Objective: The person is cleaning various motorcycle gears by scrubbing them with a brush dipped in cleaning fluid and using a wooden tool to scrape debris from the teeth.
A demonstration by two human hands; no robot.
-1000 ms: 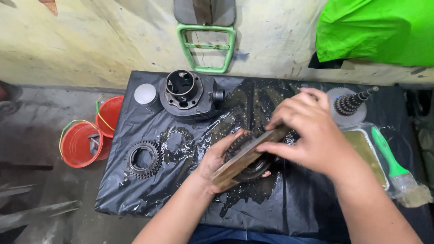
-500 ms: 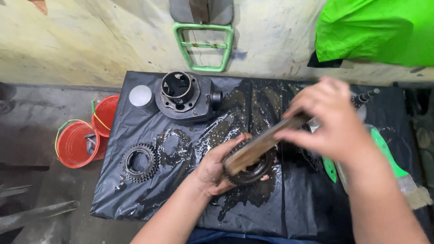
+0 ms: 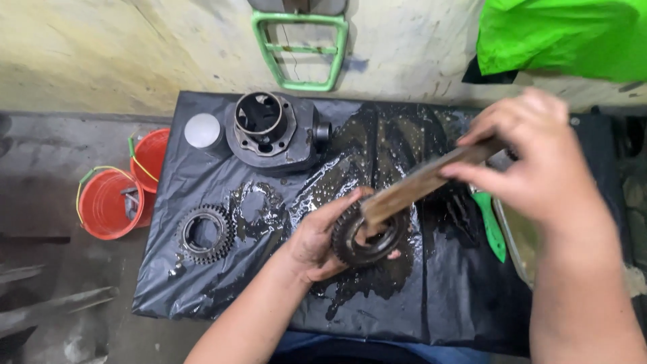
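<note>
My left hand is cupped around a dark oily gear, holding it just above the wet black plastic sheet. My right hand grips a flat wooden stick, its lower end resting on the gear. A second gear lies off to the left, a cylinder housing sits further back, and two red buckets stand on the floor.
</note>
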